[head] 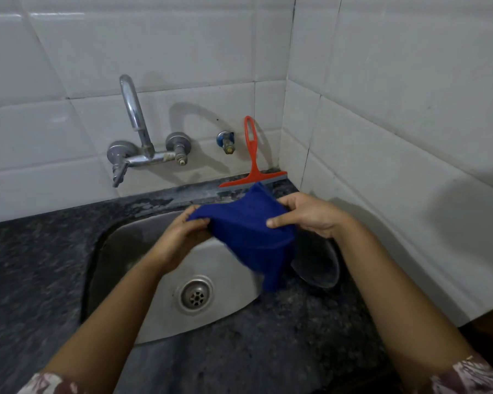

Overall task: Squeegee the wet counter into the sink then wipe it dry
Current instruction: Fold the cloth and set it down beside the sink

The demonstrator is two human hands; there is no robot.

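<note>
Two bare hands hold one blue cloth (pixel 254 237) above the right part of a steel sink (pixel 143 245), which is set into a dark speckled stone surface (pixel 32 268). On the far left this surface runs along a wall of white tiles (pixel 40 132), and its strip behind the sink looks pale and stained. A chrome tap (pixel 137 132) is fixed on the wall over the back of the sink, with its curved spout going up. The round drain (pixel 196 294) lies in the bottom of the sink, between the two forearms. The left hand (pixel 180 237) is closed on the left edge of the cloth, thumb on top and fingers under it. The cloth is bunched between the hands, and a loose part hangs down over the right rim of the sink. Behind the cloth, an orange squeegee (pixel 252 163) stands on the surface in the corner, its blade down on the stone and its handle leaning on the tiles, just beside a small wall valve (pixel 227 142) with a blue part. The right hand (pixel 308 213) grips the right side of the cloth, with the thumb pressed on the front. A dark round object lies on the surface under the right wrist; I cannot tell what it is.
</note>
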